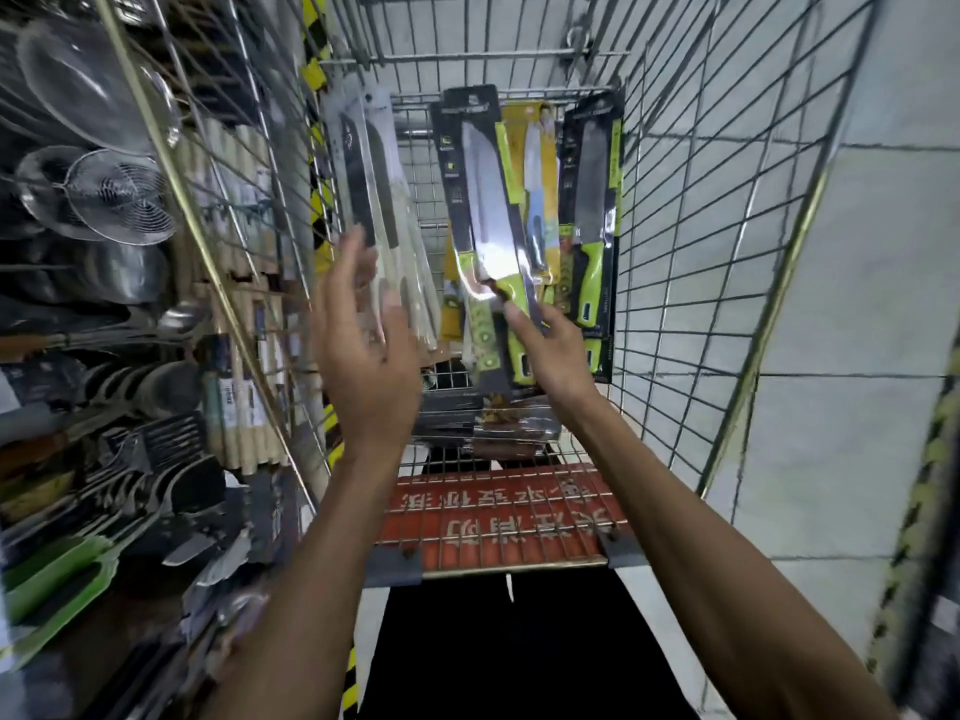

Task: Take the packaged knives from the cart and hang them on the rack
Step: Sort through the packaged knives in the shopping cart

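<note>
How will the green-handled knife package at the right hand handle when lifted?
Probably stiff: the green-handled knife package looks flat though tilted. Glossy plastic glares, so perhaps slippery. Held low by the right hand, its long top may tip sideways.

Bright, even overhead light, cool white; pale floor tiles [831, 314] near washed out along right edge. Hard glare on plastic of packaged knife [488, 215] in cart's [675, 210] middle, white hot-spot low on blade. Left hand [363, 350] smeared by motion, fingertips soft; right hand [556, 356] sharper. Shelf goods [104, 210] at left dimmer, streaked, out of focus. Wide-angle bend: cart wires splay outward, straight lines bow toward corners. Bottom middle crushed to flat black, shadows elsewhere faint
</note>
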